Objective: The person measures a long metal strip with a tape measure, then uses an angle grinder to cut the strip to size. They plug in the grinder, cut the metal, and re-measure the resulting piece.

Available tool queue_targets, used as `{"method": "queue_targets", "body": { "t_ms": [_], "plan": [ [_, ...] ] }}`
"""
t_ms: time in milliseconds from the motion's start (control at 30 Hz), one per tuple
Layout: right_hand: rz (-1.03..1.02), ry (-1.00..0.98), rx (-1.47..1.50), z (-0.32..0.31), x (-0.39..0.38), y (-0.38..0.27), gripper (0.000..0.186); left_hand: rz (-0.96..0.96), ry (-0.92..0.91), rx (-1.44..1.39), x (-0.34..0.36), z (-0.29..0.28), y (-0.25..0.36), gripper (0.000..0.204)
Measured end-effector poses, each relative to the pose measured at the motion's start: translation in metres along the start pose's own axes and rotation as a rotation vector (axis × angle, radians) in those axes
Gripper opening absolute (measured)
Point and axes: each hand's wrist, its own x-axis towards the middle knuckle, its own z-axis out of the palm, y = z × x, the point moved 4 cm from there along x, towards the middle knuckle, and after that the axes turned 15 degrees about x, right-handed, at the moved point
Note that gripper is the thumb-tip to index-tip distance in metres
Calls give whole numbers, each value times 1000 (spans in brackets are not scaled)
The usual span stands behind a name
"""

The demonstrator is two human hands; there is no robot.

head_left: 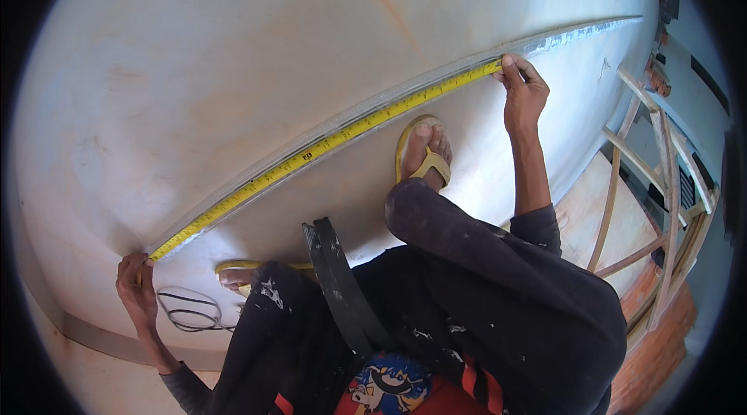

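A thin, looped black cable (194,328) is laid at near left; a slatted brown wooden frame (671,220) is stood at right.

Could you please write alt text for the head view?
The left hand and right hand hold a yellow tape measure stretched along a grey strip on the floor. A coiled cable lies near the left hand, and a wooden frame is at the right.

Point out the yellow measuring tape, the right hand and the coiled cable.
Yellow measuring tape (327,145): head view, middle of its blade.
Right hand (527,96): head view, back of the hand.
Coiled cable (191,311): head view, among its loops.
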Motion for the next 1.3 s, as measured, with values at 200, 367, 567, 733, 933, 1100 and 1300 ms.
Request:
{"method": "queue_targets", "body": {
  "t_ms": [200,367,567,733,933,1100,1300],
  "plan": [
    [7,0,-26,-16,-7,14,25,22,5,6,0,1,-5,13],
    [-17,17,-25,-4,-3,5,23,-4,-17,15,1,0,-3,14],
    [-30,-14,-28,-5,-2,2,25,7,25,19,0,2,-4,14],
    [-4,-17,-56,-17,-7,11,25,4,22,31,-1,0,-1,14],
    [-27,-21,-76,-5,-1,2,24,15,27,34,-1,2,-6,15],
    [-43,-22,-77,-3,0,-1,25,11,10,59,1,3,-7,14],
    [-40,-44,-77,-5,0,0,25,20,22,-5,-1,4,-5,14]
  ]
}}
